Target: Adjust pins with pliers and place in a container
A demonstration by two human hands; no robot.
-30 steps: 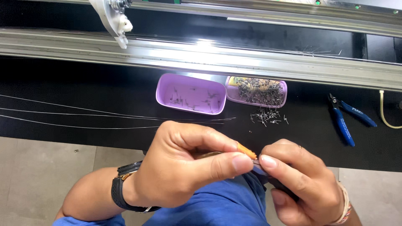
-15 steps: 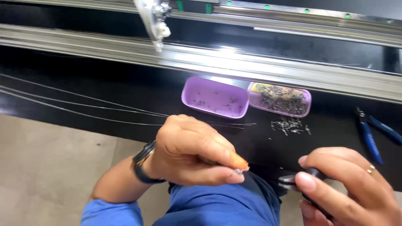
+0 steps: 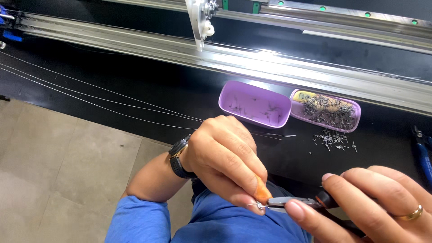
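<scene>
- While the left hand [image 3: 225, 157] curls into a loose fist low in the head view, its thumb and forefinger close on a tiny bent metal piece [image 3: 254, 205], and an orange sleeve or fingertip cover [image 3: 262, 192] shows at that pinch.
- The right hand [image 3: 378, 202] wraps shut around the dark handles of small pliers [image 3: 292, 202], thumb pressed along the top; the pliers' grey nose points left and meets the metal piece at the left fingertips.
- That metal piece sits between the two hands, above the person's blue-clad lap, just off the near edge of the black worktop [image 3: 135, 81].
- A dark wristwatch [image 3: 179, 157] circles the left wrist, and a gold ring [image 3: 411, 213] sits on a right finger.
- On the worktop, a purple tray [image 3: 254, 104] holds a few small wire bits; touching its right side, a second purple tray [image 3: 326, 110] is heaped with many more.
- Loose metal bits [image 3: 333, 139] lie scattered just in front of the second tray.
- Thin wires [image 3: 90, 96] run across the worktop from the left toward the trays.
- A long aluminium rail [image 3: 292, 67] crosses behind the trays, with a white bracket [image 3: 200, 20] standing on it.
- Blue-handled pliers [image 3: 423, 153] lie at the right edge, well apart from the hands.
</scene>
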